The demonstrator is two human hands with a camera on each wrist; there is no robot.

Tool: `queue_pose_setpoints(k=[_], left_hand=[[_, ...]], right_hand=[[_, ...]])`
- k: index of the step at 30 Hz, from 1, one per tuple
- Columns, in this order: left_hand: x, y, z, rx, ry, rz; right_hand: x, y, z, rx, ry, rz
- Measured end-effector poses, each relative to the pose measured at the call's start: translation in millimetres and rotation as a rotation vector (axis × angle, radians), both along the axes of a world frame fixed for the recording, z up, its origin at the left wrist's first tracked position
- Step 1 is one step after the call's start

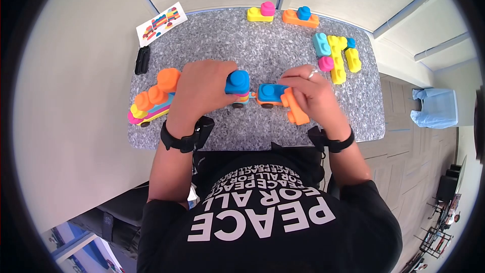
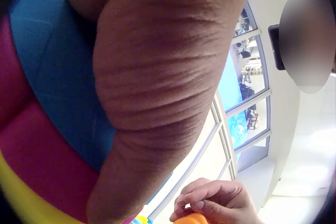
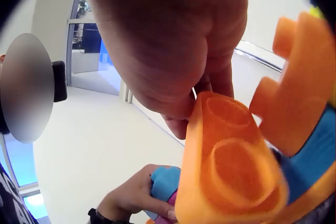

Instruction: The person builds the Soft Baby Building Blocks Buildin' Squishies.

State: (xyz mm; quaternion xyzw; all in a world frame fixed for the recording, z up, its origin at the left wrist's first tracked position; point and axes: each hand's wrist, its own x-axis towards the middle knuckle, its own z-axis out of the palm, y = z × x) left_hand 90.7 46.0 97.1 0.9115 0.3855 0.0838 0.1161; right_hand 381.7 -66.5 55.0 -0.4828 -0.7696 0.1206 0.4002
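Observation:
A toy train of chunky building blocks lies across the near part of the table. My left hand (image 1: 207, 88) grips a blue block (image 1: 237, 82) on the train's left section; in the left wrist view that blue block (image 2: 58, 61) sits above a magenta block (image 2: 47, 155). To the right, a wheeled car carries another blue block (image 1: 270, 91). My right hand (image 1: 316, 93) pinches an orange block (image 1: 299, 114) at this car's right end. The right wrist view shows the held orange block's (image 3: 231, 155) hollow underside, beside a second studded orange block (image 3: 299, 85). Fingertips are partly hidden.
Orange blocks (image 1: 155, 95) top the train's left end. Yellow-pink (image 1: 260, 16) and orange-blue (image 1: 300, 18) block pairs stand at the far edge. Several yellow blocks (image 1: 337, 60) and a light blue block (image 1: 321, 44) lie far right. A picture card (image 1: 161, 23) and black case (image 1: 143, 60) lie left.

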Motion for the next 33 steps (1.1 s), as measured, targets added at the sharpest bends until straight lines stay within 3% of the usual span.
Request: queue_pose_setpoints(k=[5, 11, 14, 17, 23, 24, 27, 30, 33], left_hand=[[-1, 0, -3, 0.000, -0.021, 0.000], [0, 0, -3, 0.007, -0.017, -0.004], [2, -1, 1, -0.005, -0.005, 0.003], [0, 0, -1, -0.002, -0.023, -0.003], [0, 0, -2, -0.003, -0.015, -0.001], [1, 0, -2, 0.000, -0.013, -0.003], [0, -1, 1, 0.004, -0.010, -0.007], [-1, -1, 2, 0.002, -0.022, -0.003], [-1, -1, -3, 0.003, -0.041, -0.002]], right_hand=[[-19, 2, -27, 0.188, -0.181, 0.035], [-21, 2, -33, 0.164, -0.193, -0.022], [-14, 6, -29, 0.118, -0.100, 0.067], [-15, 7, -20, 0.074, 0.151, 0.037], [-11, 35, -1, 0.314, 0.259, -0.286], [-9, 43, -7, 0.289, 0.371, -0.323], [2, 54, -23, 0.380, 0.274, -0.378], [6, 42, -31, 0.161, 0.329, -0.335], [23, 36, -19, 0.207, 0.079, -0.170]])
